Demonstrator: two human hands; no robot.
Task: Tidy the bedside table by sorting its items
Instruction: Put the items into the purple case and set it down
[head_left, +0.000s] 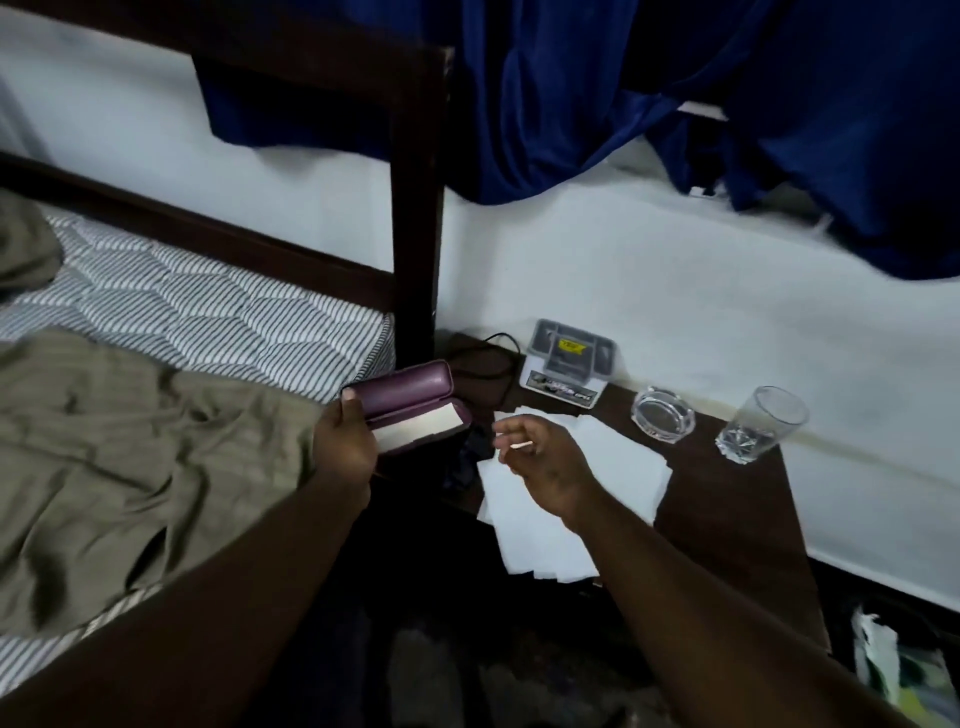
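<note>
Left hand (345, 441) grips an open purple case (415, 402); right hand (540, 462) pinches a thin white stick (521, 445) above white papers (613, 462).

A dark wooden bed frame (413, 208) stands at the left, its post upright against the white wall (649, 270). On the mattress lies a grey-and-white striped sheet (208, 306), partly covered by a crumpled olive blanket (130, 452). Deep blue cloth (571, 93) hangs in folds over the wall, its lower edge uneven. At the lower right lies something pale and crumpled (883, 660) — too blurred to name.
</note>
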